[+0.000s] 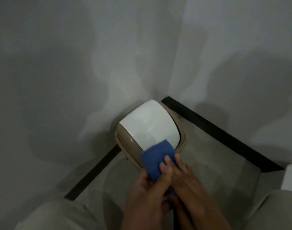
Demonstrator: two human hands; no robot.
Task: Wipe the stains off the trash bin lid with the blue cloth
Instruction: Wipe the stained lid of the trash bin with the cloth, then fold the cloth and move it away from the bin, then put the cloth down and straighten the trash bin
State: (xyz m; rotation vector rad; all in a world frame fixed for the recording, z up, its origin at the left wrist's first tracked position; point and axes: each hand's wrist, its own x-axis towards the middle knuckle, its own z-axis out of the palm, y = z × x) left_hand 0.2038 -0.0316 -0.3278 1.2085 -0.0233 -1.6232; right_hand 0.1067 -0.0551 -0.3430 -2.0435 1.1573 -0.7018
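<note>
Nearest the camera, two knees in pale trousers frame both forearms. The left hand and the right hand meet over the blue cloth; the left grip is closed on the cloth's near end, while the right lies across it with fingers pressing down, and whether that grip closes under the cloth cannot be told. Just beyond the grip, the cloth's far end lies on the near edge of the trash bin lid, a white curved flap set in a tan rim. The bin sits on the floor in a corner, close against grey walls with a dark skirting strip. To the right of the grip, well apart, a white object is cut off by the frame edge.
</note>
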